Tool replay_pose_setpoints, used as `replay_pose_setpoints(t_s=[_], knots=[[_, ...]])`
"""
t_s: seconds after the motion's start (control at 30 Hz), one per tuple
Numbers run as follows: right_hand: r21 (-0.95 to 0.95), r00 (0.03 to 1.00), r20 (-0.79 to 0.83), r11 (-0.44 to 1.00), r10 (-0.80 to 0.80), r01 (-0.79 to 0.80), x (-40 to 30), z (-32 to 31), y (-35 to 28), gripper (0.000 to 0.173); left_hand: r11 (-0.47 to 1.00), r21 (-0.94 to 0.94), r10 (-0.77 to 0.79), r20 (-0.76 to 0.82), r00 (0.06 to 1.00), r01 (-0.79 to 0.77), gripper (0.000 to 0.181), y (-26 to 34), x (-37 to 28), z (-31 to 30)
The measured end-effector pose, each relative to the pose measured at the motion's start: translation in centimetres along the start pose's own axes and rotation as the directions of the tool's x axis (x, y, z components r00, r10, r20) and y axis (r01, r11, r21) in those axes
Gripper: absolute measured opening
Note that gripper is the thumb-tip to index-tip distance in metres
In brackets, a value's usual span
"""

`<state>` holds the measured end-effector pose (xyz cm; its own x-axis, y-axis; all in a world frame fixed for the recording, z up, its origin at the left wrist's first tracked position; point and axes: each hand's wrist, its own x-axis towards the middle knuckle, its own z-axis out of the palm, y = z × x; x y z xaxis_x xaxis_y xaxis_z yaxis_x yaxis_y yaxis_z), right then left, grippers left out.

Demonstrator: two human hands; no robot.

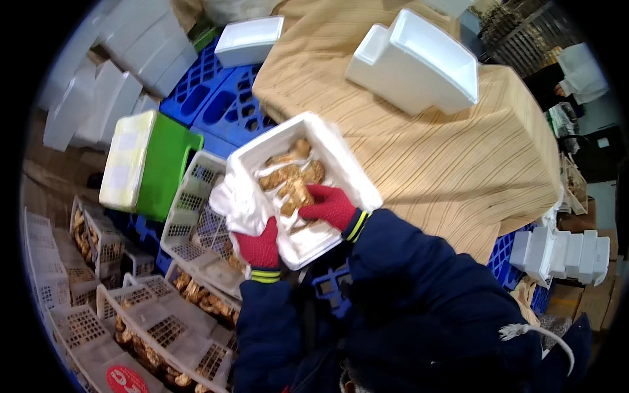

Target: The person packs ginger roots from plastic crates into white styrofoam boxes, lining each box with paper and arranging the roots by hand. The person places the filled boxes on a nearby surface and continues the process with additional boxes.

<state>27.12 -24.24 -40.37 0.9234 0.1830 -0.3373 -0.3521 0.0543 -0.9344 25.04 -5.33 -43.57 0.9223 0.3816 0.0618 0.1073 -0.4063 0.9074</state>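
Observation:
A white foam box (351,164) lined with white paper sits tilted in front of me. Several brown mushrooms (275,178) lie inside it on the lining. My right hand (331,206), in a red knitted glove, reaches into the box with its thumb and fingers around a mushroom (298,194). My left hand (259,245), also red-gloved, grips the near left rim of the box, beside the bunched white liner (245,201). Its fingers are partly hidden by the liner.
Plastic crates (172,231) with mushrooms stand at left and lower left. A green and white box (164,164) is by the blue pallets (231,108). White foam boxes (393,83) rest on the striped cloth (442,162). Another person's hand (559,90) shows at far right.

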Motion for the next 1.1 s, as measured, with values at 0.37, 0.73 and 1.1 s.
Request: replay_pose_setpoints(t_s=[0.37,0.73,1.1], knots=[[0.020,0.999,-0.044,1.000,-0.002,0.003,2.6,-1.6,3.7,0.036,0.998,0.010,-0.056,-0.024,0.998,0.056,0.088,1.4,-0.9,0.0],[-0.582,0.929,0.052,0.745,-0.367,0.327,3.5,-2.8,6.1,0.052,0.992,0.092,-0.086,-0.016,0.996,0.087,0.089,1.1,-0.4,0.3],[0.173,0.998,-0.047,0.984,-0.032,0.040,2.7,-1.3,5.4,0.046,0.993,0.105,-0.054,0.013,0.998,0.052,0.091,1.3,-0.1,1.7]])
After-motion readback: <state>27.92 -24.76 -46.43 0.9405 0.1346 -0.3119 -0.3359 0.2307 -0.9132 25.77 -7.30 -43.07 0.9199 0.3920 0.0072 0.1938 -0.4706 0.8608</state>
